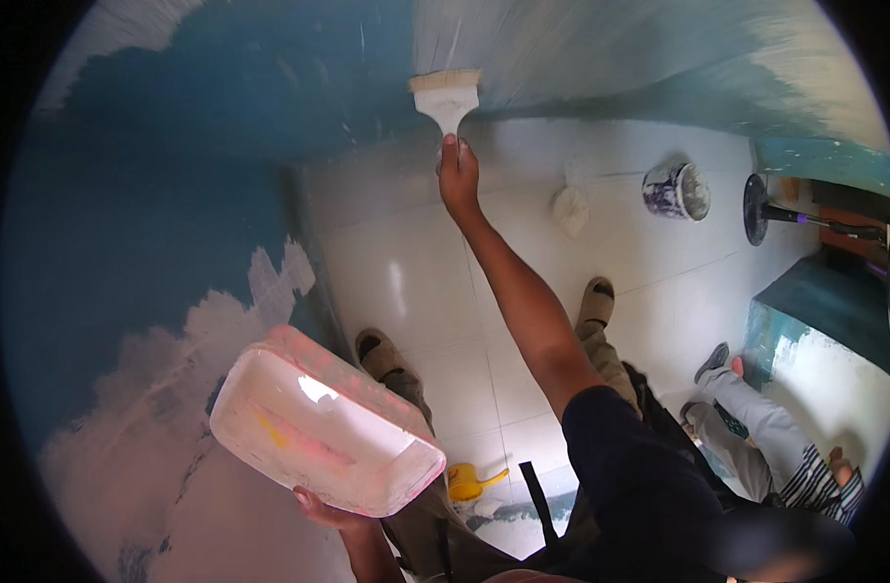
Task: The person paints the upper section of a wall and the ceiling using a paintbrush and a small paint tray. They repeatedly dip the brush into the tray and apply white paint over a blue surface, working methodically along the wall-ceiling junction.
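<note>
My right hand (458, 171) grips the handle of a wide flat paintbrush (447, 98), its pale bristles against the wall where blue paint meets a thin whitish streaked coat. My left hand (324, 510) holds a pinkish-white plastic tub (321, 430) from below at its near edge; the fingers under it are hidden. The tub is tilted towards me and has pink and yellow stains inside; whitish wet material shines in it. The blue wall (160, 204) to the left bears a rough whitish coat (197, 452) on its lower part in the picture.
On the tiled floor (415, 270) stand a paint-smeared bucket (676, 192) and a yellow dipper (474, 482). A black round base with a pole (757, 210) stands at the right. A person in grey trousers and a striped top (758, 423) is low at the right, beside a partly coated ledge (831, 364).
</note>
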